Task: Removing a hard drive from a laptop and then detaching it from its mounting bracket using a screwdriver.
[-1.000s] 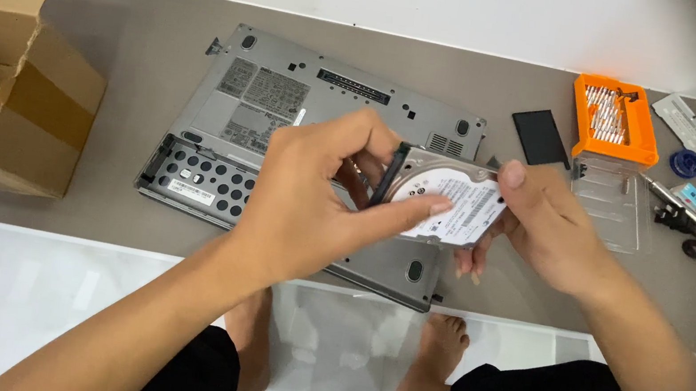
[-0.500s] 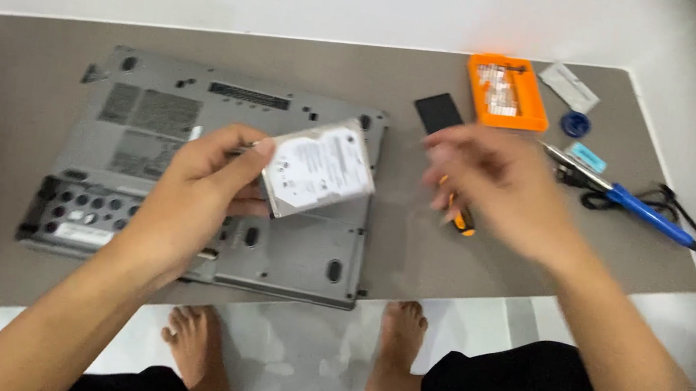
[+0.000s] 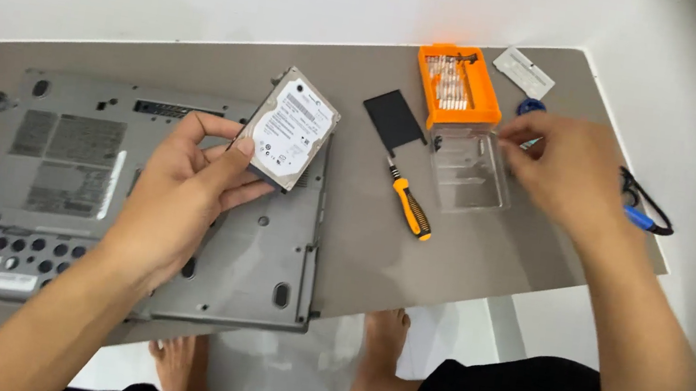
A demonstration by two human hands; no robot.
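I am watching the left hand point(image 3: 188, 188) holding a small rectangular metal hard drive with a white label point(image 3: 289, 132), pinching its lower edge between thumb and fingers and raising it, tilted, above the bench. Directly under this hand a grey laptop turned underside up point(image 3: 132, 203) is lying on the grey bench point(image 3: 448, 253), its vented corner sitting down and to the left of the wrist.

I am seeing the right hand point(image 3: 564, 170) hovering at the far right of the bench, its fingers curled loosely inward; I cannot tell whether they are gripping anything. Just beside its fingertips, on the side toward the left hand, a clear plastic lid point(image 3: 468, 168) is lying flat, and beyond that lid an orange plastic case of screwdriver bits point(image 3: 457, 86) is sitting. Between the two hands a screwdriver with an orange and black handle point(image 3: 408, 203) is resting on the bench, with a flat black rectangular cover point(image 3: 394, 121) just beyond its tip. Past the right hand's knuckles a blue-handled tool point(image 3: 641, 216) is showing partly, and a white sachet point(image 3: 524, 72) is lying near the far corner.
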